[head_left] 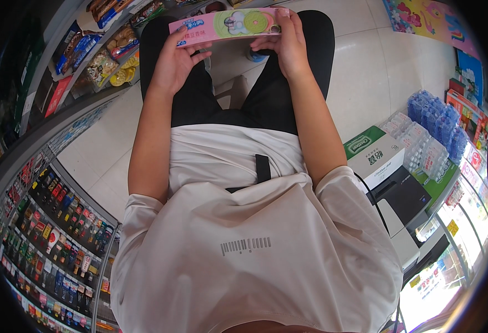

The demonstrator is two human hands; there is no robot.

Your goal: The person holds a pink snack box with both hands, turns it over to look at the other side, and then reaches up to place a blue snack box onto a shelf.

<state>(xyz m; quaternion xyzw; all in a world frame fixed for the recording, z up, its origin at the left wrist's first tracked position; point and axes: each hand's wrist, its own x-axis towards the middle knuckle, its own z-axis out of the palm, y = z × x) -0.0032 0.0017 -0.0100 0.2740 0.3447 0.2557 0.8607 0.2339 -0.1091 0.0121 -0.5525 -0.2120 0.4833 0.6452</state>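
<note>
Stretched between my two hands is a long, narrow pink packet (210,29) with green and white pictures, apparently a snack box. It is held roughly level above my knees. My left hand (178,62) grips its left end, thumb on the front face and fingers bent below it. At the other end, my right hand (289,45) holds it with the thumb over the top right corner and fingers curled under the lower edge. What is inside the packet does not show.
Shelves with bagged snacks (80,47) rise at the far left, and racks of small packs (61,238) stand nearer left. Right of me are a white and green carton (374,155), shrink-wrapped bottles (416,139) and a black machine (402,194). Tiled floor (360,66) lies ahead.
</note>
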